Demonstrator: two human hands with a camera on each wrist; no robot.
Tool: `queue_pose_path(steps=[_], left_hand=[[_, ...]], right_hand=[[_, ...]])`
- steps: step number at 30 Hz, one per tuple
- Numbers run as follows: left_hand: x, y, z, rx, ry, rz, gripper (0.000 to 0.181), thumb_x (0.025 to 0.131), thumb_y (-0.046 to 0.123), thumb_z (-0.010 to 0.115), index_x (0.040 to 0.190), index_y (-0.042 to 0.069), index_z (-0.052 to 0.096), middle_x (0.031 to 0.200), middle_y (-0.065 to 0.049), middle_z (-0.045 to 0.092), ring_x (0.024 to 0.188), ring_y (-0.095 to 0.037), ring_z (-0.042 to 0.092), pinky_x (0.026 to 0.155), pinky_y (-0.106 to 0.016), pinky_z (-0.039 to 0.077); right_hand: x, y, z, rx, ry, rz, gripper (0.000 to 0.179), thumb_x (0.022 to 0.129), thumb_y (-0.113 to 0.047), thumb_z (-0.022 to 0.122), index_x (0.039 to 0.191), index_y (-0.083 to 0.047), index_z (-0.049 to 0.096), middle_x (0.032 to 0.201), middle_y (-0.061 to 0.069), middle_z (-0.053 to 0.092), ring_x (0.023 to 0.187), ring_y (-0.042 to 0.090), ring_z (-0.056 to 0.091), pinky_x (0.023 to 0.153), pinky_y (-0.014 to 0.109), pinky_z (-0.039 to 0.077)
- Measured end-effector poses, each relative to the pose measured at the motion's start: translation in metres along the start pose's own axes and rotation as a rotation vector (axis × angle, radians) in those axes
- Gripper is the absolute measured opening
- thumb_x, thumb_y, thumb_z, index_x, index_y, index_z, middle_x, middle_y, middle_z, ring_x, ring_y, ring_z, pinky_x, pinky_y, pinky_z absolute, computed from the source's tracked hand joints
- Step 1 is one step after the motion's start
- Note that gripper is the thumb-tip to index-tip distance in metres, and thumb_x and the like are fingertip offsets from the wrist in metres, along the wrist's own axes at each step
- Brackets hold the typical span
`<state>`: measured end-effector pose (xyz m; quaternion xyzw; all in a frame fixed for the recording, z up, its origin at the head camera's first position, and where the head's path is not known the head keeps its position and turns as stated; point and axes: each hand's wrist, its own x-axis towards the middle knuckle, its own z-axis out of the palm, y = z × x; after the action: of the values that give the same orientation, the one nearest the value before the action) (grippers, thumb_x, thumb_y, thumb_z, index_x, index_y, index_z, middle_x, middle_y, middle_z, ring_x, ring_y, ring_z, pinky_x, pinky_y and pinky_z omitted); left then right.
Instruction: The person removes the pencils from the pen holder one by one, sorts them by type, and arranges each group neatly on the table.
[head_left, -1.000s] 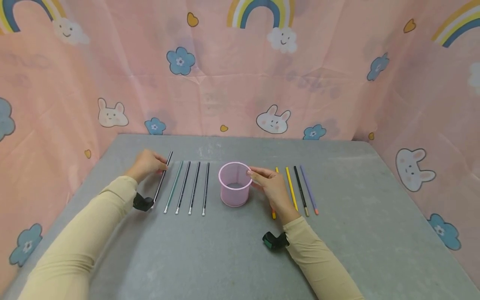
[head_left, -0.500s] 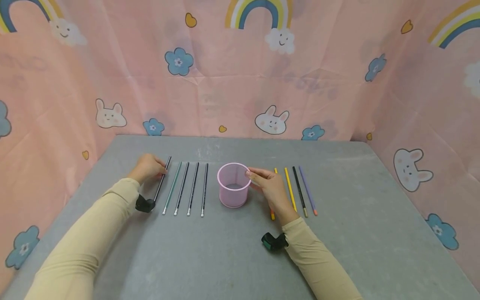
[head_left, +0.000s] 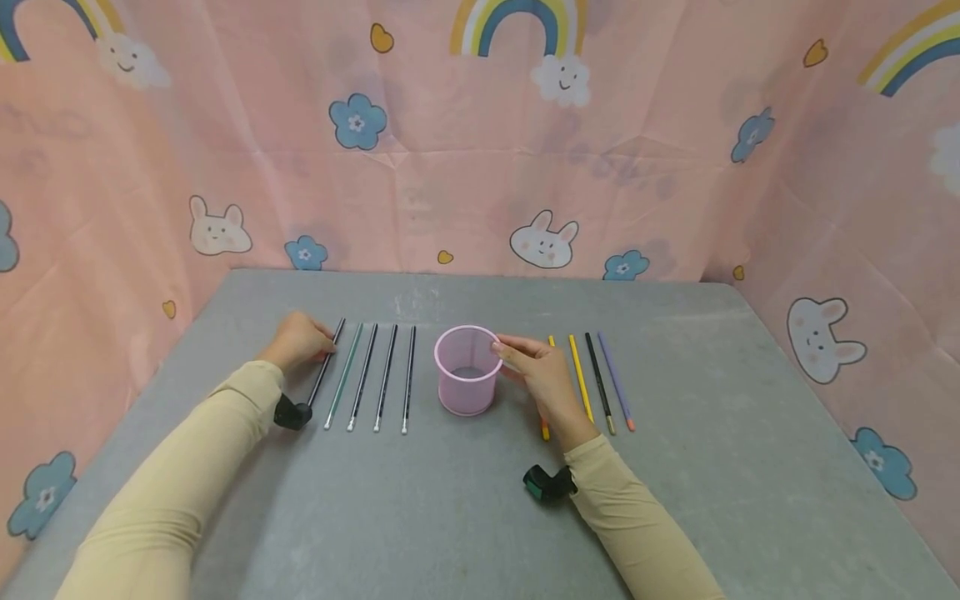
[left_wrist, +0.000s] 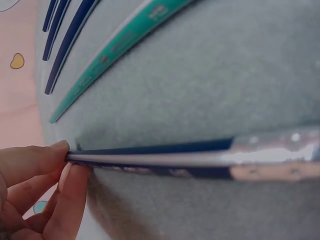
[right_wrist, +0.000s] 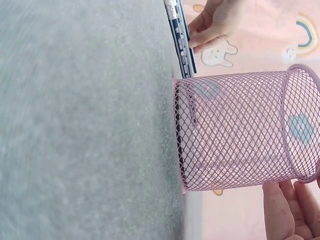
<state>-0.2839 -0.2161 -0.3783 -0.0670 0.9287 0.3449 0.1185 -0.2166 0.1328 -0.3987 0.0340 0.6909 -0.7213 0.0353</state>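
Note:
My left hand pinches a dark blue striped pencil between thumb and fingertips, near its far end. The left wrist view shows the pencil's silvery ferrule and pale eraser end close to the camera. At the middle of the table stands a pink mesh pencil cup, upright, with nothing inside. My right hand holds the cup by the right side of its rim, thumb over the edge. A green pencil lies just right of the held one, then several dark blue pencils in a row.
Right of the cup lie a yellow pencil, a black one and a purple one. Another yellow pencil is partly hidden by the right hand. A pink printed curtain surrounds the grey table.
My left hand has come slightly nearer to me, and the pencil in it has shifted the same way. The right hand stays on the cup.

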Motion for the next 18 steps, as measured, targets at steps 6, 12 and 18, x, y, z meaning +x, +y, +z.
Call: queue_pose_path(steps=[6, 12, 18], left_hand=[[-0.0012, -0.0005, 0.0021, 0.023, 0.018, 0.018, 0.029, 0.088, 0.002, 0.068, 0.112, -0.013, 0.067, 0.1, -0.024, 0.069, 0.064, -0.009, 0.059, 0.057, -0.017, 0.051], [-0.0019, -0.0031, 0.0041, 0.03, 0.043, 0.017, 0.027, 0.089, 0.003, 0.068, 0.111, -0.012, 0.067, 0.103, -0.025, 0.069, 0.069, -0.013, 0.061, 0.06, -0.018, 0.052], [-0.0024, -0.0028, 0.0047, 0.005, 0.049, 0.009, 0.026, 0.089, 0.005, 0.068, 0.11, -0.011, 0.068, 0.101, -0.022, 0.07, 0.074, -0.014, 0.063, 0.064, -0.02, 0.054]], right_hand=[[0.0, -0.0001, 0.0003, -0.009, -0.006, -0.004, 0.037, 0.091, -0.019, 0.073, 0.123, 0.0, 0.068, 0.119, 0.008, 0.071, 0.105, 0.013, 0.068, 0.098, 0.039, 0.057], [0.001, 0.0001, 0.0018, -0.001, -0.009, -0.001, 0.037, 0.091, -0.019, 0.073, 0.123, 0.0, 0.068, 0.12, 0.008, 0.071, 0.107, 0.014, 0.068, 0.1, 0.041, 0.056], [0.0025, -0.0013, 0.0005, -0.006, 0.0, -0.004, 0.037, 0.092, -0.019, 0.072, 0.124, 0.0, 0.068, 0.123, 0.01, 0.07, 0.107, 0.013, 0.067, 0.1, 0.04, 0.056]])
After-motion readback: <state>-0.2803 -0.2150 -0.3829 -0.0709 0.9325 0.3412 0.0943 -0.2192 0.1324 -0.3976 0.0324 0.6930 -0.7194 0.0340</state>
